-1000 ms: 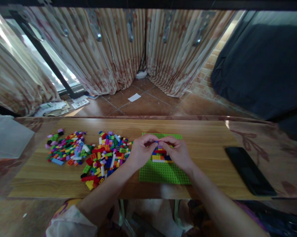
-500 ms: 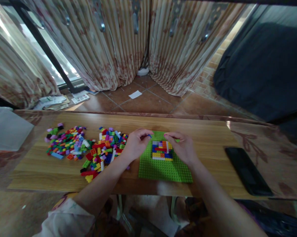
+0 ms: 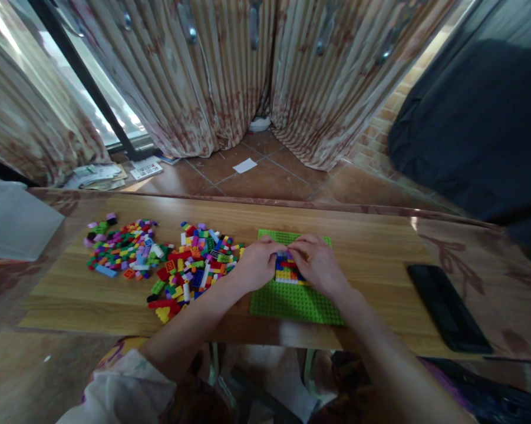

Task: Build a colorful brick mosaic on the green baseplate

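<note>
Both hands meet over the far edge of a flat block of coloured toy bricks (image 3: 286, 275), which sits on a green studded baseplate (image 3: 292, 303). My left hand (image 3: 259, 263) is closed in a pinch at the block's far left; a small blue brick showed at its fingertips a moment earlier and is now mostly covered. From the right, my right hand (image 3: 317, 263) pinches close beside it, its fingertips near a tiny pinkish spot that I cannot make out. The hands hide the block's far and right parts.
Loose toy bricks lie left of the baseplate in a nearer pile (image 3: 197, 278) and a farther pile (image 3: 128, 247). A black phone-like slab (image 3: 448, 307) lies at the right. A translucent plastic bin (image 3: 17, 221) stands at the far left of the wooden board (image 3: 375, 247).
My hands have come closer together and moved down onto the far edge of the brick block. The small blue brick, seen earlier at my left fingertips, is now mostly hidden. The view has shifted slightly.
</note>
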The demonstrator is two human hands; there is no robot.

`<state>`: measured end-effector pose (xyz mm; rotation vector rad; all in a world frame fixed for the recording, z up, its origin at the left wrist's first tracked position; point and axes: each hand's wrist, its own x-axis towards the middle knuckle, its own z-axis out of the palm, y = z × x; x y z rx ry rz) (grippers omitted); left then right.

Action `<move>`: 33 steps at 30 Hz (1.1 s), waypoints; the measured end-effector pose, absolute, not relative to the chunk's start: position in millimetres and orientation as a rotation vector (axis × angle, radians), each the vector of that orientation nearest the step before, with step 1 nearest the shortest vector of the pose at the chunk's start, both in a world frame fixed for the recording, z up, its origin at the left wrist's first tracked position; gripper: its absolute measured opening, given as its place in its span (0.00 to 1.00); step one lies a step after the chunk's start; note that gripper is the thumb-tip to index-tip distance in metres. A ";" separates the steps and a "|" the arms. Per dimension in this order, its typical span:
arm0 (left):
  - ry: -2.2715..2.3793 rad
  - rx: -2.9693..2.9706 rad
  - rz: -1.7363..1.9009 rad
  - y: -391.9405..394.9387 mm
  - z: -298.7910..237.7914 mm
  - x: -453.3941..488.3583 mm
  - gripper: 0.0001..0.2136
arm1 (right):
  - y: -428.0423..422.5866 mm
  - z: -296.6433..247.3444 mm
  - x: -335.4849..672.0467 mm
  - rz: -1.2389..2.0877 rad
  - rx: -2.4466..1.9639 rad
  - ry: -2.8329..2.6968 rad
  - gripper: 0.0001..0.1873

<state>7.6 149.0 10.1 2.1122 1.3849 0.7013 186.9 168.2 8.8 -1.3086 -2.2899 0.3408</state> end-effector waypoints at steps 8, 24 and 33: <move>1.417 2.182 0.592 146.7 9.2 9.0 0.17 | 167.8 9.0 188.4 0.524 -1.303 -2.250 0.13; 1.415 2.204 0.602 146.9 7.0 9.4 0.16 | 175.5 3.2 184.4 0.740 -1.410 -2.022 0.11; 1.428 2.226 0.573 145.9 9.6 10.2 0.16 | 174.3 5.3 181.7 0.722 -1.434 -2.031 0.11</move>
